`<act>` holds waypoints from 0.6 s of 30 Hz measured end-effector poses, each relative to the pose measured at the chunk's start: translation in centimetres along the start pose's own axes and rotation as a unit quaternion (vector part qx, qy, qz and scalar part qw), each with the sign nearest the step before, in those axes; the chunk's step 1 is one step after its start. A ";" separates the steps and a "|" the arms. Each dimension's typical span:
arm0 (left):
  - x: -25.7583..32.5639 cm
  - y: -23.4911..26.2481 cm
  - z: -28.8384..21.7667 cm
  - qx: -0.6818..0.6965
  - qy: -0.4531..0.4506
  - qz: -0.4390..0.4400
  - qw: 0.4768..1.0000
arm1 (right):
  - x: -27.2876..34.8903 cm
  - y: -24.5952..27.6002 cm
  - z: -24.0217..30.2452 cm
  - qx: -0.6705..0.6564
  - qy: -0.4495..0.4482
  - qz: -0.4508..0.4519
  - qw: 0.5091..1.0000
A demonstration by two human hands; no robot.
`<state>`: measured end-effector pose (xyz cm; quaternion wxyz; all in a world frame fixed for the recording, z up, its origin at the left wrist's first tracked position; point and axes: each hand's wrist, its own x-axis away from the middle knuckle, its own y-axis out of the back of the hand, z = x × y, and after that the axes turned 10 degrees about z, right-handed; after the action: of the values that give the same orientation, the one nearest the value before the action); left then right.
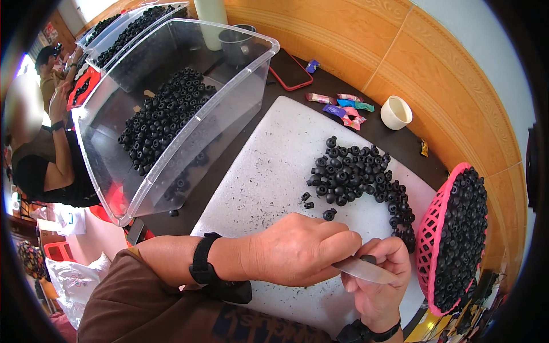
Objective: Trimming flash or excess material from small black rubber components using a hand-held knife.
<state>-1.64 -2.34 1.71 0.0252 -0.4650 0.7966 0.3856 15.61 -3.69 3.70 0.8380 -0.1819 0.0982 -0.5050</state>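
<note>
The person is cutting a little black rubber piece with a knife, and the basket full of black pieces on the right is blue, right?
Not quite: the head view shows the plastic mesh basket is pink, not blue. The rest holds: the hands work a knife blade on a small black rubber piece.

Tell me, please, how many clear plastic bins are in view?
3. The large clear bin stands tilted left of the white board; two shallower bins lie behind it at the upper left. Others may be hidden.

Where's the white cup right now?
In the head view the white cup stands upper right on the dark table, just right of the wrapped candies and beyond the white cutting board.
</note>
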 end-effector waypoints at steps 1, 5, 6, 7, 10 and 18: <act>0.0 0.0 0.0 0.003 -0.001 0.001 1.000 | 0.0 0.0 0.0 0.000 0.000 -0.001 1.000; 0.0 0.0 -0.1 -0.001 0.001 0.003 1.000 | 0.2 -0.1 0.0 -0.003 -0.001 0.003 1.000; -0.1 0.0 -0.2 0.002 0.000 0.002 1.000 | 0.2 -0.1 0.0 -0.001 -0.004 -0.004 1.000; -0.1 0.0 -0.3 0.004 -0.001 0.000 1.000 | 0.3 -0.1 -0.1 -0.002 -0.004 -0.003 1.000; 0.0 0.1 -0.5 0.006 0.004 0.007 1.000 | 0.4 -0.1 -0.2 -0.008 0.001 -0.002 1.000; -0.2 -0.7 0.4 0.030 0.083 0.025 0.996 | 3.2 -1.3 0.8 0.142 0.001 0.149 0.979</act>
<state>-1.11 -2.12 1.10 -0.0371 -0.4745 0.8184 0.3219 16.31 -6.96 5.00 0.9211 -0.0434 0.0524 -0.3834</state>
